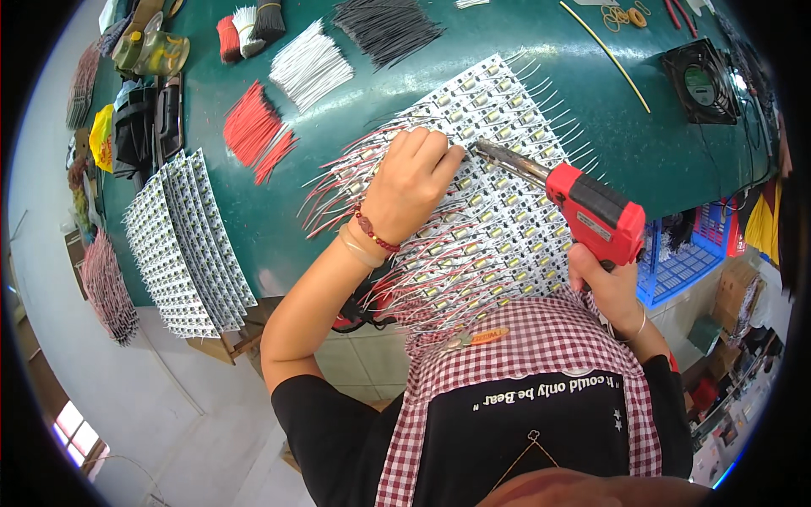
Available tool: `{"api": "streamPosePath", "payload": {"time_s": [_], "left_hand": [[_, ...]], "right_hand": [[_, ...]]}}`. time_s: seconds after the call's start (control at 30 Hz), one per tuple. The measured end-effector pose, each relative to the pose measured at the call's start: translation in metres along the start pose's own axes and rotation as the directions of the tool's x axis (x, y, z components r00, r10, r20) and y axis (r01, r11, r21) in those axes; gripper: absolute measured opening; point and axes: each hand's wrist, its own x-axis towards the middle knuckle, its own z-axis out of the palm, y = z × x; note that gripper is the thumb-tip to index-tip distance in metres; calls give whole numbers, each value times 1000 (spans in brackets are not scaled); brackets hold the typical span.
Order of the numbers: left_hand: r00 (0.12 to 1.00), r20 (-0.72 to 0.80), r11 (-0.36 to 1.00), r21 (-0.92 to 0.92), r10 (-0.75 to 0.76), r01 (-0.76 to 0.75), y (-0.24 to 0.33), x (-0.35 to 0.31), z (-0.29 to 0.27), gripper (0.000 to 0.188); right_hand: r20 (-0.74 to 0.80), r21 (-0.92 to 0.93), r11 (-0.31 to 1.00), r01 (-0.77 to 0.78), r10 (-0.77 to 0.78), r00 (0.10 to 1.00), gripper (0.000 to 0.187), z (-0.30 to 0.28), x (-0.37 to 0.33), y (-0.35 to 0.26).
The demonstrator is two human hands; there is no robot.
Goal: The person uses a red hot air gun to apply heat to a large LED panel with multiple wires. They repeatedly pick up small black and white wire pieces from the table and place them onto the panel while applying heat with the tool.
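Note:
A large white circuit board panel point(545, 221), covered in rows of small LED parts, lies on the green table in front of me. Many thin red and white wires stick out from its left side, and white ones from its upper right edge. My left hand point(414, 179) rests over the panel with its fingertips pinched together; whatever is between them is hidden or too fine to see. In my right hand point(610, 290) is a red and black soldering gun point(598, 216), its tip at the panel just right of my left fingertips.
Bundles of red wires point(253, 128), white wires point(311, 68) and black wires point(387, 32) lie on the far side. Several similar panels point(182, 253) are stacked at the left edge. A black fan point(699, 83) stands far right, beyond a yellow strand point(608, 59); a blue crate point(683, 264) sits below.

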Motion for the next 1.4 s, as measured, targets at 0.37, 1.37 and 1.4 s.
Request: {"api": "streamPosePath", "payload": {"time_s": [0.37,1.37,1.4], "left_hand": [[1000,-1,1000,13,14,-14,1,1,1,26],[997,65,999,-37,42,-39,15,-2,5,21],[997,65,998,-38,44,-41,16,-2,5,21]], "right_hand": [[-34,-15,1000,9,-10,999,28,-9,-5,10],[18,-63,998,-2,4,1000,16,-13,-21,12],[20,-41,999,-17,18,1000,9,-15,-21,16]]}}
